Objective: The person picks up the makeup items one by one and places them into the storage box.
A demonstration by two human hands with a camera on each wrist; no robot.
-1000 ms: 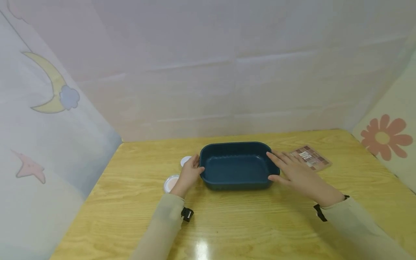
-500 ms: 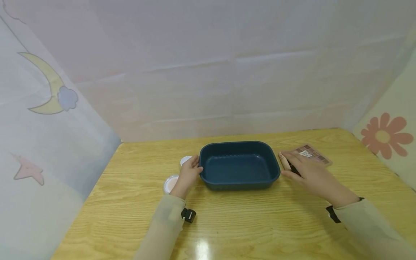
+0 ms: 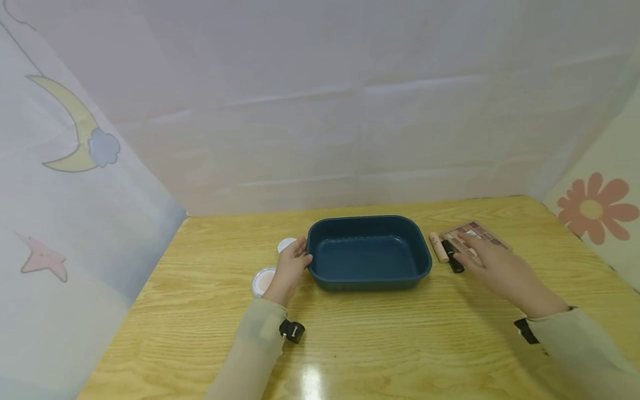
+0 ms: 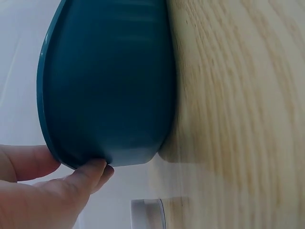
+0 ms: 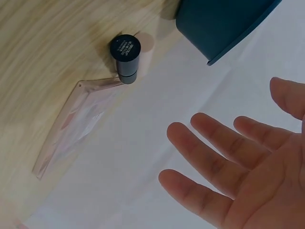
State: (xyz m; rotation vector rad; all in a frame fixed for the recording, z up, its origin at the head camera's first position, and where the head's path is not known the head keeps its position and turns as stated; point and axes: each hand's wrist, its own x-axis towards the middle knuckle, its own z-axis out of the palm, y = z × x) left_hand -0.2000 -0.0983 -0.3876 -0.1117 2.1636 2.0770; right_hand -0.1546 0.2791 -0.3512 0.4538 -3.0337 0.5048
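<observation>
A dark blue rectangular basin (image 3: 367,280) stands upright on the wooden table. At its left end my left hand (image 3: 290,272) pinches the rim; the left wrist view shows the thumb and fingertips (image 4: 90,167) on either side of the edge. My right hand (image 3: 500,272) is held above the table to the right of the basin, fingers extended and palm bare in the right wrist view. Close to it lie a black lipstick tube (image 3: 452,256), a beige tube (image 3: 439,248) and an eyeshadow palette (image 3: 492,236), which the hand partly covers in the head view.
Left of the basin, a round clear-rimmed compact (image 3: 262,281) and a small white round item (image 3: 286,245) lie on the table (image 3: 380,344), partly behind the left hand. Printed cloth (image 3: 320,139) hangs along the back and sides.
My right hand has come off the basin's right end and moved right over the palette, uncovering the black and beige tubes. The left hand keeps its grip on the rim.
</observation>
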